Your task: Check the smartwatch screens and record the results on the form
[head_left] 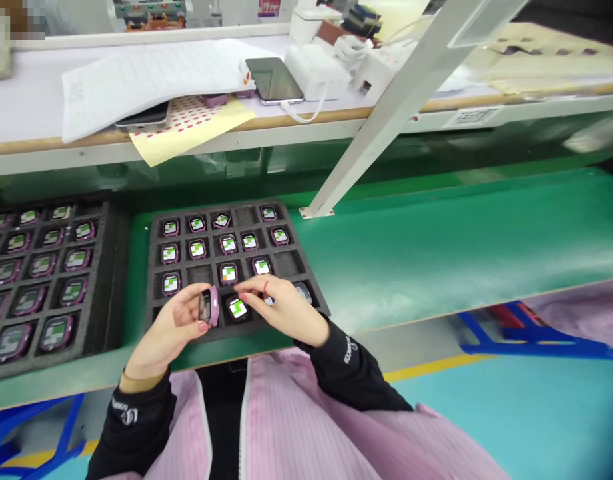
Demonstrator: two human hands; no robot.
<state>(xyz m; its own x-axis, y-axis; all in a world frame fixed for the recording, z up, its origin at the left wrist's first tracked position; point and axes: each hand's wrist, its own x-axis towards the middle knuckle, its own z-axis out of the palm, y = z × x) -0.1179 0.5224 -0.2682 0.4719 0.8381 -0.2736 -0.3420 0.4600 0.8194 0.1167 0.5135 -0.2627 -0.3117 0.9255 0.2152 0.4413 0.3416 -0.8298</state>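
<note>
A black foam tray [306,280] on the green belt holds several small purple watch bodies with lit green-and-white screens. My left hand [169,330] grips one purple watch body [208,306] on edge above the tray's near row. My right hand [281,308] lies curled over the tray's near right pockets, with its fingertips pinched close to a watch body [237,308] that sits in its pocket. Whether the fingers touch it is unclear. Another unit [303,291] peeks out behind the right hand.
A second black tray [104,280] full of the same units lies at the left. A slanted white post [386,113] meets the green belt [436,247] behind the tray. The upper shelf carries papers [151,80], a phone [273,80] and white boxes [316,70].
</note>
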